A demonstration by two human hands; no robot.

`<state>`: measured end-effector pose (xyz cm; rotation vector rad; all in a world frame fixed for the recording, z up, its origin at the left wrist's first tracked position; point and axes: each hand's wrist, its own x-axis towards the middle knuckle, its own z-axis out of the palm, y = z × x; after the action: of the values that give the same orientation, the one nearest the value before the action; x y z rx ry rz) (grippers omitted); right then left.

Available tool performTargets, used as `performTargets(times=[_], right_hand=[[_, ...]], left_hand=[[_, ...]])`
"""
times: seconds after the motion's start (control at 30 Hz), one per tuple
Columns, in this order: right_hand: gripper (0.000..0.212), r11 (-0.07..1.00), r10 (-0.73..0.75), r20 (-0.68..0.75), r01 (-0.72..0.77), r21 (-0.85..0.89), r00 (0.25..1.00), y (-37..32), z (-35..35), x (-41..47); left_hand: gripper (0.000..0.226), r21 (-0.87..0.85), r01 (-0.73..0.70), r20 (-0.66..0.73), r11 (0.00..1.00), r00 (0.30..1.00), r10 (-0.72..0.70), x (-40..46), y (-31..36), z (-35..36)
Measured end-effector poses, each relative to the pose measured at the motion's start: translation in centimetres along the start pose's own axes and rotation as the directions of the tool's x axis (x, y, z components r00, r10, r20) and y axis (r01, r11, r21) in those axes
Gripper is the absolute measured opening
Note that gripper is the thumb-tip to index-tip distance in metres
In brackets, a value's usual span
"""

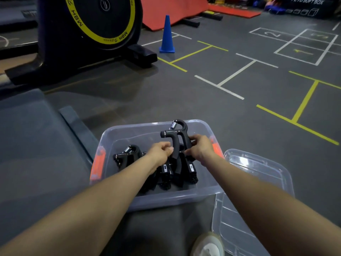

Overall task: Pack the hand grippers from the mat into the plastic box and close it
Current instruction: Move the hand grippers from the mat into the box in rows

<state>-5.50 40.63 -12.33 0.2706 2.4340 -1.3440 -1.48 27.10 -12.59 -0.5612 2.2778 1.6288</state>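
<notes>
Risk check: last gripper going into the box

Both hands are on one hand gripper (175, 137) held over the plastic box (129, 132). My left hand (160, 150) is clenched on the lower end of one handle, and my right hand (200, 146) grasps the other handle from the side.

Orientation: it stands nearly upright, long axis vertical with a slight tilt. Spring and looped head point up and away from me, handle ends point down into the box.

Other grippers (166, 170) already lie packed on the box floor, heads mostly toward the far wall.

What could go wrong, as I judge it:
- Left upright, the head sits above the rim, so the lid (258, 182) lying just right of the box won't seat.
- Handle ends could snag in the pile below and jam.
- Orange latches (97, 163) may not clip if anything rides high.
</notes>
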Motion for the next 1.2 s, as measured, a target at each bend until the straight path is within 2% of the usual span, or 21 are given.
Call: performTargets(times=[0.07, 0.17, 0.37, 0.67, 0.87, 1.0, 1.2], right_hand=[[0.049, 0.999, 0.035, 0.003, -0.035, -0.04, 0.999, 1.4, 0.5, 0.5], [0.049, 0.994, 0.074, -0.015, -0.075, -0.075, 0.997, 3.0, 1.3, 1.1], [0.05, 0.98, 0.11, -0.05, -0.117, -0.159, 0.993, 4.4, 1.8, 2.1], [0.052, 0.984, 0.128, -0.037, -0.131, -0.123, 0.991, 5.0, 1.9, 2.2], [0.052, 0.992, -0.019, 0.036, 0.023, -0.126, 0.999, 1.2, 2.0, 0.7], [0.053, 0.979, -0.129, 0.118, 0.146, -0.143, 0.985, -3.9, 4.7, -0.8], [0.051, 0.922, -0.285, 0.27, 0.34, -0.185, 0.92, -12.7, 12.8, -4.8]], left_hand=[[0.046, 0.238, 0.005, -0.031, 0.971, 1.0, 0.002, 0.5, -1.0, 0.0], [0.061, 0.545, -0.003, -0.046, 0.839, 0.998, 0.033, 1.2, -2.2, -0.4], [0.081, 0.698, -0.008, 0.0, 0.716, 1.0, 0.012, 2.5, -4.2, -0.9], [0.082, 0.687, 0.003, 0.013, 0.727, 1.0, -0.017, 3.0, -4.6, -1.1], [0.071, 0.593, 0.017, -0.066, 0.805, 0.997, 0.027, 1.3, -2.8, -3.4], [0.058, 0.527, 0.057, -0.167, 0.848, 0.985, 0.037, -1.1, -1.7, -8.4], [0.053, 0.453, 0.151, -0.373, 0.879, 0.927, 0.032, -6.6, -2.5, -20.2]])
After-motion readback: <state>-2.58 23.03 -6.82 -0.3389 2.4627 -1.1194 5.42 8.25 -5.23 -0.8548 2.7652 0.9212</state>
